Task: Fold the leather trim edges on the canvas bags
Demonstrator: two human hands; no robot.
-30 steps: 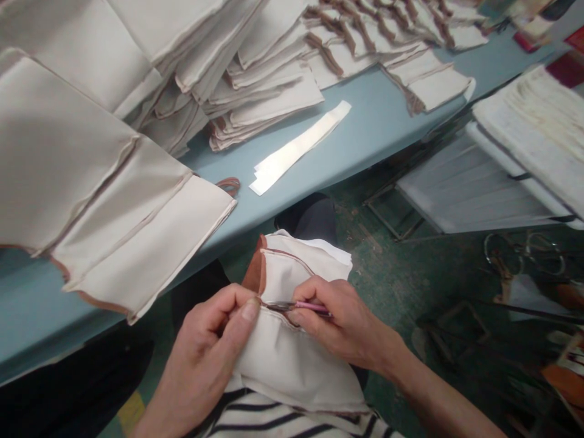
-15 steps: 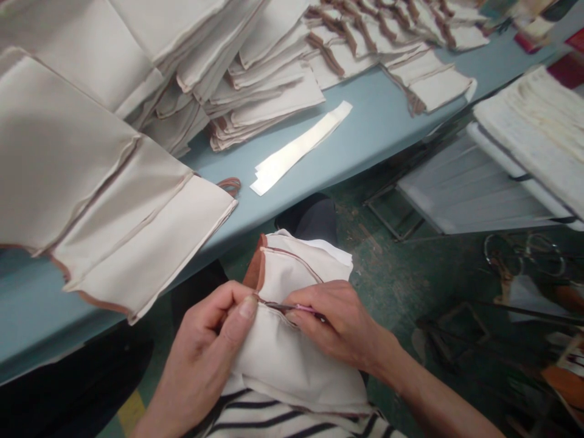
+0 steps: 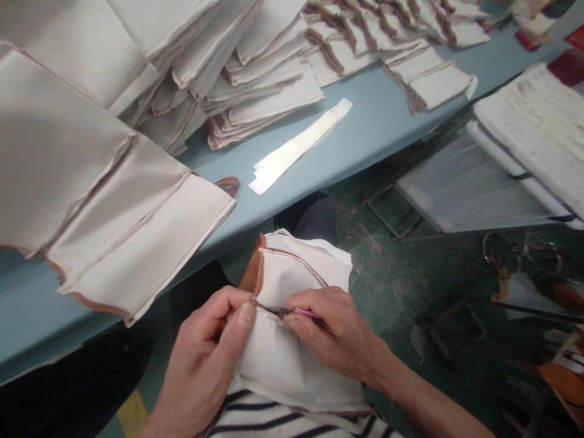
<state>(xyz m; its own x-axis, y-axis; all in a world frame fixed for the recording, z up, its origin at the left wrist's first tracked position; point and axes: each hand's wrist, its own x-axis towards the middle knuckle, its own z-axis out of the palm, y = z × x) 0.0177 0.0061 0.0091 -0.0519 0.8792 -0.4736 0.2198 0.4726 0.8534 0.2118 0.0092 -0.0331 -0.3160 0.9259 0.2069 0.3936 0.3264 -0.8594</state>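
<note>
A long pale blue table [image 3: 374,121] runs across the view, and stacks of cream cloth pieces [image 3: 255,79] with brown-edged seams cover most of it. On the table's near edge, a folded stack [image 3: 123,225] overhangs, and a few white strips [image 3: 298,146] lie on the bare top just beyond it. Past the table's right end stands a white rack [image 3: 474,188], with green-painted floor [image 3: 392,304] below.

Just off the table's near edge, a cream cloth piece [image 3: 292,359] with a brown lining [image 3: 253,274] rests on the person's lap, over a striped shirt [image 3: 292,426], which puts the seam close under the hands.

The left hand [image 3: 205,353] pinches the seam between thumb and bent forefinger, seemingly to keep the cloth taut, its other fingers curled out of sight behind it. The right hand [image 3: 333,328] has its fingers pressed together around a slim pink-handled tool [image 3: 305,311] — its metal tip reaches into the seam, right beside the left thumb.
</note>
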